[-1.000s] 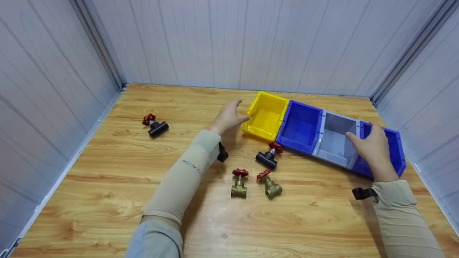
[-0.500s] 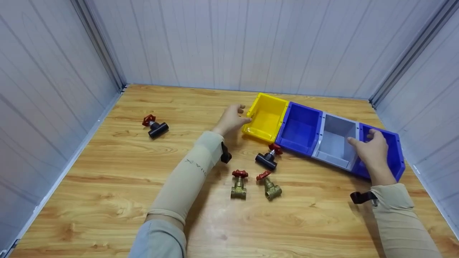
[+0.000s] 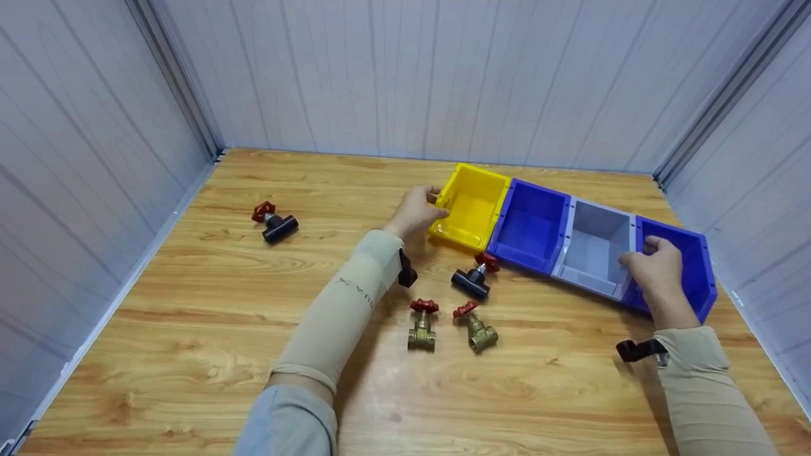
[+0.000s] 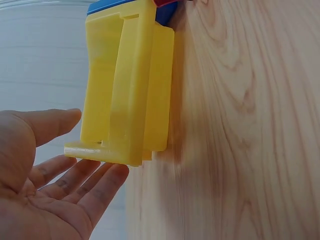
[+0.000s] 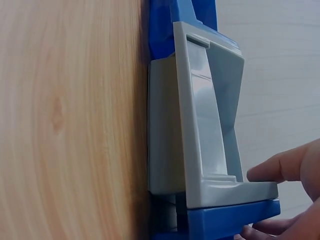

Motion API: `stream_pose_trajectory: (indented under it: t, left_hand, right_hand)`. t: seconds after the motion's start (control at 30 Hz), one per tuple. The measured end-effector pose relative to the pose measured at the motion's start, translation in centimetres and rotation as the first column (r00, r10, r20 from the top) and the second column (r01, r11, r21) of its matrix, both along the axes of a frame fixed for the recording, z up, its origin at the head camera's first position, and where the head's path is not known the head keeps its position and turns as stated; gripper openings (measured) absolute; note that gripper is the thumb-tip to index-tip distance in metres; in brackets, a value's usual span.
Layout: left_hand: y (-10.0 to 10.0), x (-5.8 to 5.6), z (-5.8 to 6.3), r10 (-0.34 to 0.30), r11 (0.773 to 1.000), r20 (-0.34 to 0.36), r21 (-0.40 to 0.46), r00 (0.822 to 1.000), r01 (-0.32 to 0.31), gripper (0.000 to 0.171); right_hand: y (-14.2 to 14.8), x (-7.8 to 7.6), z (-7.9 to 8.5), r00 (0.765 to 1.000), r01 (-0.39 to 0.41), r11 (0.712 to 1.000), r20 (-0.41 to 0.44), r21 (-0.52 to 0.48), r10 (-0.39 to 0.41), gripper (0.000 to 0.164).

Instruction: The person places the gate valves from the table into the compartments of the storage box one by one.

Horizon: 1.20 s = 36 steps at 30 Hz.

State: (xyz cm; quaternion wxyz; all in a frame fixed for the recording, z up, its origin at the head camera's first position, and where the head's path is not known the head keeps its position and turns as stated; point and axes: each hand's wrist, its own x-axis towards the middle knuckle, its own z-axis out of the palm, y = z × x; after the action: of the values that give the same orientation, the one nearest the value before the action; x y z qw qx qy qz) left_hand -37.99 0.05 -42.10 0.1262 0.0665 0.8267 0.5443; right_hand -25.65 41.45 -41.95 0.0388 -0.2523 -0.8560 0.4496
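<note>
A row of joined storage bins stands at an angle at the back right: a yellow bin (image 3: pixel 472 206), a blue bin (image 3: pixel 531 221), a grey bin (image 3: pixel 592 250) and a second blue bin (image 3: pixel 690 259). My left hand (image 3: pixel 415 212) is at the yellow bin's outer side. In the left wrist view its extended fingers (image 4: pixel 107 185) touch that wall from outside, while the thumb stays apart above the rim. My right hand (image 3: pixel 659 266) pinches the shared wall between the grey bin and the end blue bin, thumb on the grey side, fingers on the blue side.
Close in front of the bins lies a black valve with a red handwheel (image 3: pixel 472 282). Two brass valves, one upright-looking (image 3: pixel 422 335) and one tilted (image 3: pixel 481 335), lie nearer. Another black valve (image 3: pixel 279 229) is far left. Panelled walls (image 3: pixel 405 76) enclose the wooden table (image 3: pixel 190 354).
My left hand has moved right, up to the yellow bin's side. The right hand's thumb and fingers have drawn together on the divider between bins. Bins and valves look unmoved.
</note>
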Motion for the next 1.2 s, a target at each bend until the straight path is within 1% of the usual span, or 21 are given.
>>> stream_pose_trajectory:
  t: [0.1, 0.17, 0.33, 0.47, 0.57, 0.87, 0.97, 1.07, 1.2]
  left_hand:
    - [0.1, -0.2, -0.1, 0.014, 1.0, 0.008, 0.007, 1.0, -0.014, 0.05]
    - [0.2, -0.2, -0.3, 0.018, 1.0, 0.013, 0.026, 1.0, -0.018, 0.048]
    - [0.2, -0.2, -0.5, 0.014, 0.998, 0.009, 0.062, 1.0, -0.015, 0.051]
    - [0.1, -0.2, -0.5, 0.02, 0.999, -0.015, 0.044, 1.0, -0.019, 0.048]
    - [0.0, -0.3, -0.6, 0.027, 0.999, -0.02, 0.039, 0.999, -0.026, 0.046]
    - [-0.5, -0.4, -0.6, 0.034, 0.999, -0.017, 0.035, 0.999, -0.033, 0.049]
    - [-0.9, -0.4, -0.7, 0.044, 0.998, -0.012, 0.049, 0.999, -0.043, 0.049]
    - [-1.3, -0.5, -0.8, 0.05, 0.998, -0.021, 0.045, 0.998, -0.049, 0.048]
    - [-1.8, -0.6, -0.6, 0.045, 0.998, -0.029, 0.034, 0.999, -0.044, 0.047]
  right_hand:
    - [0.0, 0.1, 0.0, 1.0, 0.005, 1.0, 0.014, -0.009, -0.004, 0.085]
    - [0.0, 0.3, 0.0, 1.0, 0.009, 1.0, 0.019, -0.022, -0.009, 0.085]
    - [-0.1, 0.4, -0.1, 1.0, 0.011, 0.999, 0.021, -0.048, -0.01, 0.085]
    - [-0.2, 0.4, -0.3, 1.0, 0.014, 0.999, -0.006, -0.044, -0.015, 0.083]
    - [-0.1, 0.2, -0.3, 1.0, 0.019, 0.999, -0.018, -0.044, -0.02, 0.082]
    - [-0.1, -0.6, -0.1, 1.0, 0.001, 0.999, 0.02, -0.047, 0.0, 0.085]
    - [-0.2, -0.9, -0.1, 0.999, -0.015, 0.999, 0.032, -0.043, 0.016, 0.086]
    - [-0.4, -1.3, 0.0, 0.999, -0.034, 0.999, 0.039, -0.041, 0.036, 0.085]
    - [-0.5, -1.9, 0.1, 0.997, -0.059, 0.997, 0.04, -0.046, 0.061, 0.085]
